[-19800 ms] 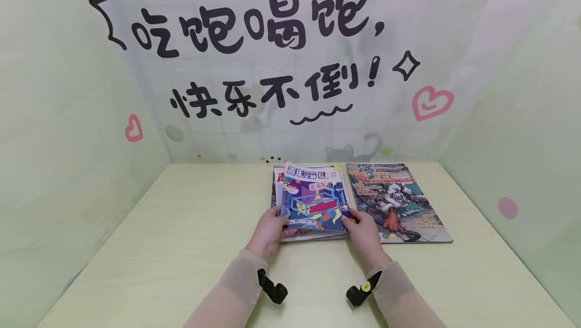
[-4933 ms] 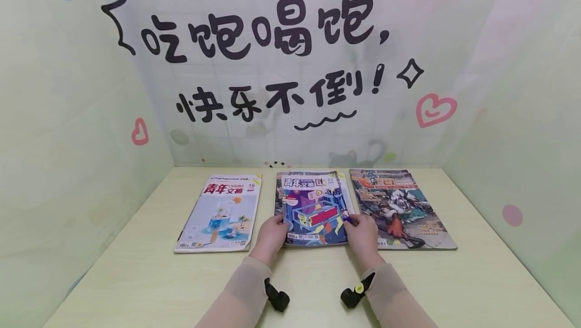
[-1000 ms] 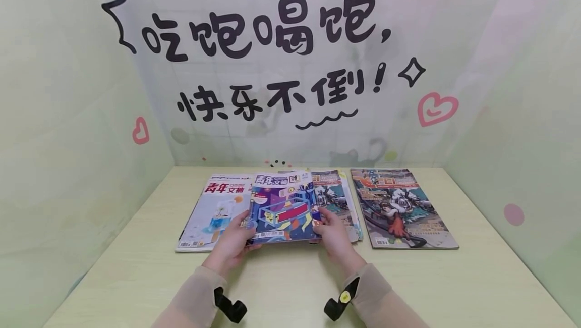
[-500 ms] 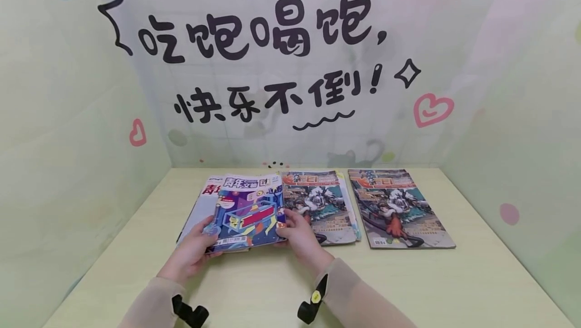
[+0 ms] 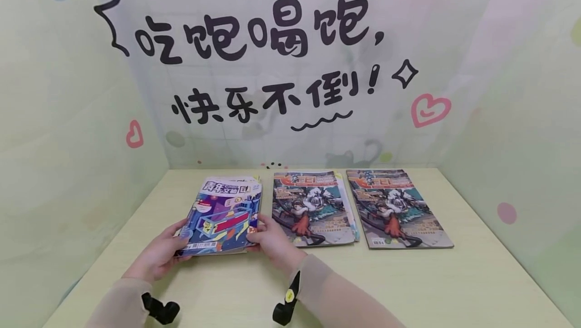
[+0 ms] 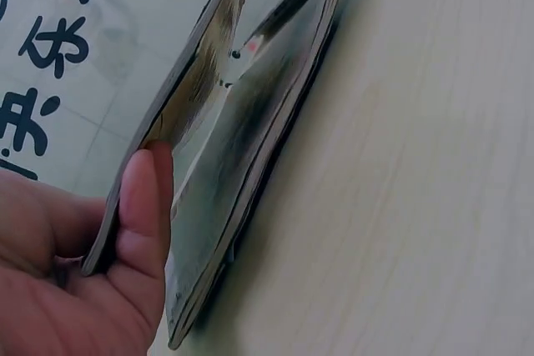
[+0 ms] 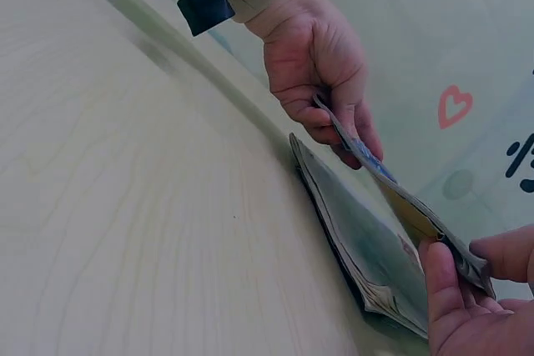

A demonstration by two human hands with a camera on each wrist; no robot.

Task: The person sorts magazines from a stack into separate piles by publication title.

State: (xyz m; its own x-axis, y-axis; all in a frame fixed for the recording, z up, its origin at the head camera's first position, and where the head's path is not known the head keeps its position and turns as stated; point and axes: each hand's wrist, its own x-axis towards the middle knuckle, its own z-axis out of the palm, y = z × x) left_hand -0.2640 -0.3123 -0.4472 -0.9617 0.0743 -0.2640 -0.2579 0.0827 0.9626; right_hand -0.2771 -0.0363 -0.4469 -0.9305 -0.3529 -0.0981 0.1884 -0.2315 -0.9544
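Both hands hold a purple-and-blue magazine (image 5: 222, 219) by its lower side edges, over the left pile at the left of the table. The left hand (image 5: 159, 253) grips its left edge, thumb on the cover and fingers beneath. On the opposite edge, the right hand (image 5: 274, 241) pinches it the same way. Both wrist views show this magazine (image 6: 158, 110) raised and apart from the pile of magazines (image 7: 355, 235) lying flat below. In the head view the held magazine covers most of that pile, whose top cover is hidden.
A dark comic-style magazine (image 5: 313, 212) lies atop the middle pile, with yellow and pale edges showing at its right. A similar-looking magazine (image 5: 399, 212) lies on the right. The pale wooden table (image 5: 327, 287) meets a printed backdrop (image 5: 272, 141) behind and at both sides.
Both hands have carried the purple-and-blue magazine from the middle pile leftward over the left pile. The dark magazine under it is now uncovered. Earlier, the ice-pop-cover magazine came to lie at the left.
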